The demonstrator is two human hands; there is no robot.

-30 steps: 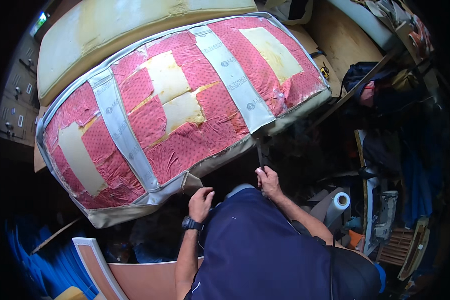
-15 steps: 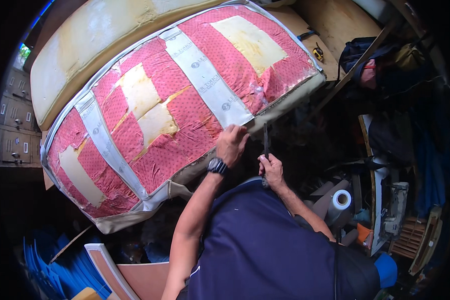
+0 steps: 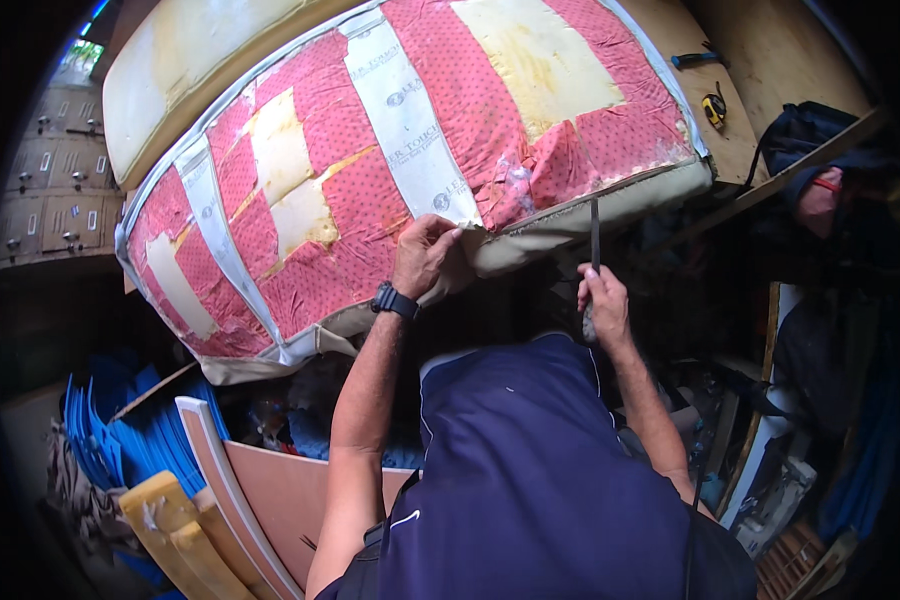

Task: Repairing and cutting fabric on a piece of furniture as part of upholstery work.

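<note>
Left hand [image 3: 425, 258]: your thumb and fingers look pinched on the ragged lower end of the wide white strip [image 3: 407, 125]; firmness of hold cannot be told. Right hand [image 3: 606, 305]: closed round the handle of a long, narrow knife [image 3: 595, 235], blade pointing away from you.

Position: the seat cushion [image 3: 355, 190], in patched pink dotted fabric, lies slantwise in front of you, its long near edge toward you. The pale cover [image 3: 535, 245] hangs along that edge. The blade tip sits at the edge, right of your left hand; touching or just short of it, cannot tell.

Risks (judged): a sideways slip of the blade toward the strip could reach your bare left fingers; cause, both hands working along one edge. Pressing too deep could nick the pink fabric or the exposed yellow foam [image 3: 540, 70] behind it. A hard tug could tear the strip, since its end looks frayed. A loose pinch could let it spring free.
</note>
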